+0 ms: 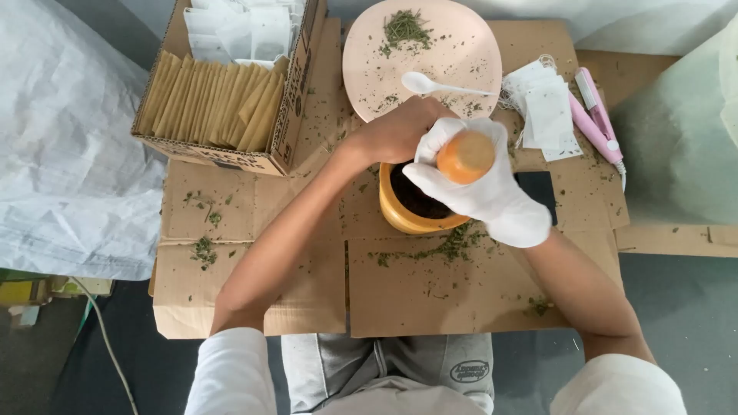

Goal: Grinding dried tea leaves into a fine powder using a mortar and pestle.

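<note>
My right hand (484, 192), in a white glove, is wrapped around an orange pestle (464, 157) that stands upright in an orange mortar (401, 219). Dark ground material fills the mortar's inside. My bare left hand (400, 131) rests on the mortar's far rim and steadies it. The mortar stands on flattened brown cardboard (430, 292) strewn with green herb crumbs.
A pink plate (453, 73) with dried herbs and a white plastic spoon (438, 86) lies behind the mortar. An open cardboard box (288, 131) of brown and white paper sachets stands at back left. White tea bags (547, 111) and a pink sealer tool (596, 127) lie at right. Plastic sheeting flanks both sides.
</note>
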